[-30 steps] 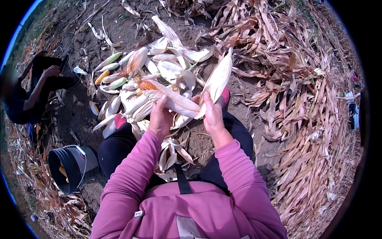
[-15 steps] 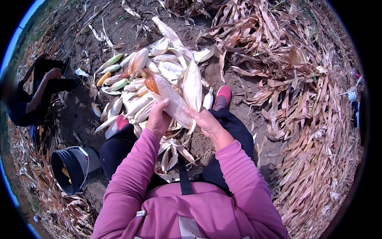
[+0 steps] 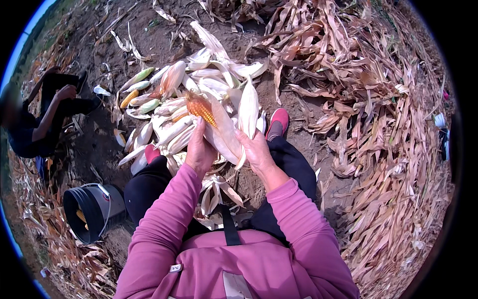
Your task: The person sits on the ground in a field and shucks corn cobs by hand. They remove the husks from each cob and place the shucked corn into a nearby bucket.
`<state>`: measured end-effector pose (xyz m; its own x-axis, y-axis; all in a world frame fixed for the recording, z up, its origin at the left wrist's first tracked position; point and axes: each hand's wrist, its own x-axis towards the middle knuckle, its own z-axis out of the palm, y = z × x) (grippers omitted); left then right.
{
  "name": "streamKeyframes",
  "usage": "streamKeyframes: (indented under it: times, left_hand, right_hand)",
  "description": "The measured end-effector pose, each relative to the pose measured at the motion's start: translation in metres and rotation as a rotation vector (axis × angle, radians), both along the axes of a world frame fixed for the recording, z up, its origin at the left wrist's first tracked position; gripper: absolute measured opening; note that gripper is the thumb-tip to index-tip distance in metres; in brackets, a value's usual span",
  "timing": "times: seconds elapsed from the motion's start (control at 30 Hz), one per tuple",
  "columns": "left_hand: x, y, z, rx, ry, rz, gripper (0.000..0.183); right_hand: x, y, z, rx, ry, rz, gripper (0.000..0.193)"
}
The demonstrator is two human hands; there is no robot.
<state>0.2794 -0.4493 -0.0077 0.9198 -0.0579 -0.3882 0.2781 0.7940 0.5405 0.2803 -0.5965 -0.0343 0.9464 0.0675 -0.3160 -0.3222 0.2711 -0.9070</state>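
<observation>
Between my hands is an ear of corn (image 3: 203, 110), its orange-yellow kernels bare toward the tip and brown silk at the end. My left hand (image 3: 200, 152) grips the ear's lower left side, thumb up against the kernels. On the other side my right hand (image 3: 258, 153) is closed on the pale husk (image 3: 248, 107), which is pulled away from the ear and stands up. More husk still wraps the ear's right side and base. Just beyond lies a pile of corn ears in pale husks (image 3: 172, 134), a few showing yellow kernels.
A dark bucket (image 3: 115, 207) lies tipped at my left with yellow cobs inside. Dry stalks and leaves (image 3: 388, 149) cover the ground on the right. A person in dark clothes (image 3: 42, 114) sits at the far left. Empty husks (image 3: 214, 194) lie between my legs.
The husk in my right hand has moved right, away from the ear, and more kernels show. My left thumb has shifted up along the ear.
</observation>
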Motion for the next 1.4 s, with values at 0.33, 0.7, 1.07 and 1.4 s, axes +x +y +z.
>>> streamKeyframes:
  times: [0.33,0.7,1.07,1.4]
  left_hand:
    - [-0.001,0.010,-0.017,-0.023,0.009,-0.023,0.054]
    - [-0.009,-0.009,-0.021,0.003,0.074,-0.129,0.067]
    - [-0.002,-0.006,-0.010,-0.019,0.092,0.000,0.053]
    - [0.002,-0.003,-0.016,0.077,0.057,0.162,0.058]
  right_hand:
    - [-0.001,-0.001,0.011,0.077,0.092,0.173,0.042]
    - [-0.002,0.004,0.005,-0.004,0.083,-0.031,0.029]
    - [0.000,0.001,-0.008,-0.175,-0.175,-0.068,0.032]
    - [0.003,-0.004,0.022,0.437,0.056,-0.170,0.056]
